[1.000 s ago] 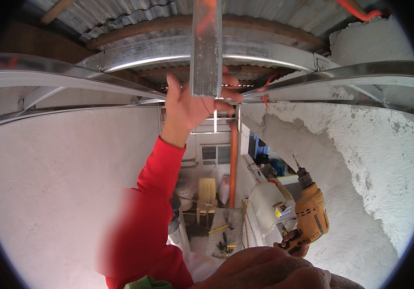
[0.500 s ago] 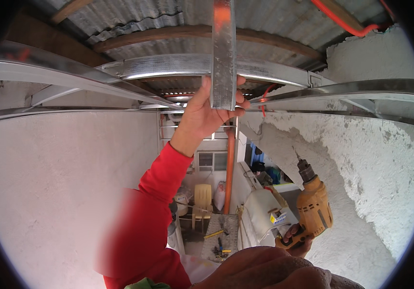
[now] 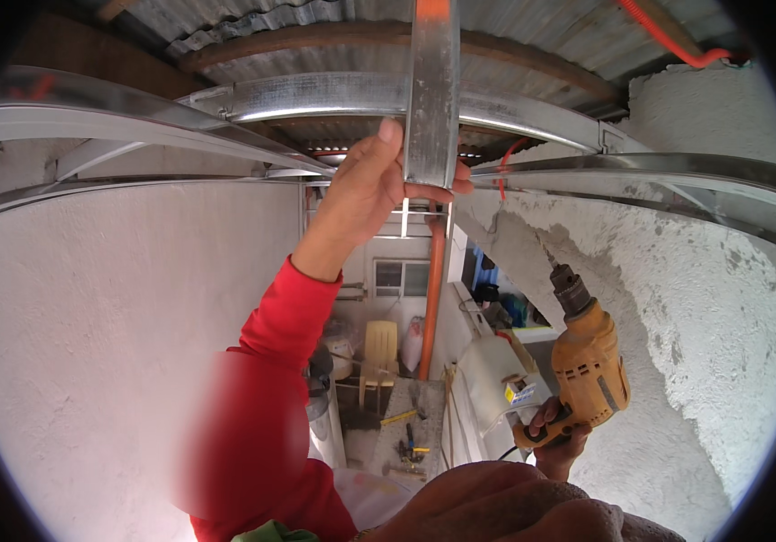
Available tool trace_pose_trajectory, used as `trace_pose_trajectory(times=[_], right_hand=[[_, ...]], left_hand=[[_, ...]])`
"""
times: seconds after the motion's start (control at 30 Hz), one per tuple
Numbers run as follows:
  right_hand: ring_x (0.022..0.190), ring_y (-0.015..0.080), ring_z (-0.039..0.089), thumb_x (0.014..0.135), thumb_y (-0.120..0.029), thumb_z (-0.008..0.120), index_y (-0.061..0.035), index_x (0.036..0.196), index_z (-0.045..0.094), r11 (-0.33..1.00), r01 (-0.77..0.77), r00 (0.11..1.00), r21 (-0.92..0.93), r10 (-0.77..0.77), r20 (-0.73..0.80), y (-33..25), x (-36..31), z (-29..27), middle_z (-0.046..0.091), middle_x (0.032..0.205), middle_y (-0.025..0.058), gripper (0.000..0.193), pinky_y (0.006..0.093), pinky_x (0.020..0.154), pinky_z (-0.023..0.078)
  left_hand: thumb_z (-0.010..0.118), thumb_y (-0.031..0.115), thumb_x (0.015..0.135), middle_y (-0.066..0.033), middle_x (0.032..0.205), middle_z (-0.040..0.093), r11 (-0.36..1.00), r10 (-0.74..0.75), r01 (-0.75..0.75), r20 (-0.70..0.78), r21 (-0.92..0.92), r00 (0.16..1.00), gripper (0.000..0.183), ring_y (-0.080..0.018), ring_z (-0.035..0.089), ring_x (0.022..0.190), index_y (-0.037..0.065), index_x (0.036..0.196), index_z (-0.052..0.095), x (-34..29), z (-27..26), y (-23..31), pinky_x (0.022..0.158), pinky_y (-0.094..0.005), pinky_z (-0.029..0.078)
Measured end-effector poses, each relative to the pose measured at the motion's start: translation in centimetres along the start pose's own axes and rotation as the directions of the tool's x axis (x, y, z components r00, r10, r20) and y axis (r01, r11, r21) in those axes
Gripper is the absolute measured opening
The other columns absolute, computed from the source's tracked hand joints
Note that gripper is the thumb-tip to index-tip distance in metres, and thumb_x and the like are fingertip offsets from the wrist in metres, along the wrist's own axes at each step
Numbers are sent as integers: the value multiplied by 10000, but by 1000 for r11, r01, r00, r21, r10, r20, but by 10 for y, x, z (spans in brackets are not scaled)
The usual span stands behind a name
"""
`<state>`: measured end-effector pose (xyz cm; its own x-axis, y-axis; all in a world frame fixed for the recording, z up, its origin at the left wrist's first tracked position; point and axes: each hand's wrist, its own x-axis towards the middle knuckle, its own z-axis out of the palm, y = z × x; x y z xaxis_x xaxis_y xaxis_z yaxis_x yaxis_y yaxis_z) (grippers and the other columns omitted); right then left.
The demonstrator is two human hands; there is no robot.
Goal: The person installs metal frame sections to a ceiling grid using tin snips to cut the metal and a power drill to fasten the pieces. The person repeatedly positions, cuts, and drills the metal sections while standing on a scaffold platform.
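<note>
Channel [image 3: 433, 113]: scuffed silvery metal, orange-tinged; overhead, before crossbar [image 3: 315, 96]
Drill [image 3: 589, 366]: ochre body, dark chuck [image 3: 571, 290], slim bit upward
Left hand [image 3: 365, 185]: fingers [image 3: 431, 192] grip channel's lower end
Right hand [image 3: 572, 445]: fingers close around drill's handle

long l. sleeve [image 3: 270, 402] is bright red w/ creases, & a bit of green cloth [image 3: 275, 532] shows beside it.

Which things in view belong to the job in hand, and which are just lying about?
Belonging, judging by the hands:
metal channel, touched by the left hand
yellow drill, held in the right hand
overhead metal frame, probably

Lying about, apparently:
pale yellow chair
sack
small box
hand tools below
</note>
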<state>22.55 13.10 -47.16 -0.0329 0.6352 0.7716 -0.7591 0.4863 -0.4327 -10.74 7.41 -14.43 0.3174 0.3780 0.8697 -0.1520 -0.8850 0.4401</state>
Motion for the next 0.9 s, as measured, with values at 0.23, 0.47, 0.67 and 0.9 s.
trace_pose_trajectory(times=[0.23,0.47,0.67,0.9], right_hand=[[689,194,611,861,-702,696,51,1180,485,998,-63,998,23,62,23,2,-1,-7,563,879,102,844,300,540,529],[696,201,615,878,-672,700,71,1284,429,997,-26,998,71,22,56,-7,15,1,550,865,97,889,292,533,548],[712,199,618,880,-671,697,69,1346,410,997,-22,994,74,14,106,-18,24,2,549,888,102,921,288,532,556],[676,233,615,926,-583,695,66,1320,456,989,-26,993,143,9,119,-17,28,-2,573,902,139,796,304,501,517]], left_hand=[[437,488,1093,-180,965,752,960,-50,60,-43,275,998,571,-271,761,869,-23,1292,598,1,19,12,770,-353,615],[410,566,1070,-155,974,734,944,-124,151,-109,292,986,655,-294,753,842,10,1389,543,-7,28,13,703,-341,578],[479,693,997,-193,1080,732,985,-112,123,-96,122,989,812,-298,766,935,-35,1347,567,-5,12,37,792,-377,617],[426,542,1073,-152,949,733,918,-112,196,-249,345,962,659,-285,765,858,-61,1249,627,2,35,27,768,-358,622]])
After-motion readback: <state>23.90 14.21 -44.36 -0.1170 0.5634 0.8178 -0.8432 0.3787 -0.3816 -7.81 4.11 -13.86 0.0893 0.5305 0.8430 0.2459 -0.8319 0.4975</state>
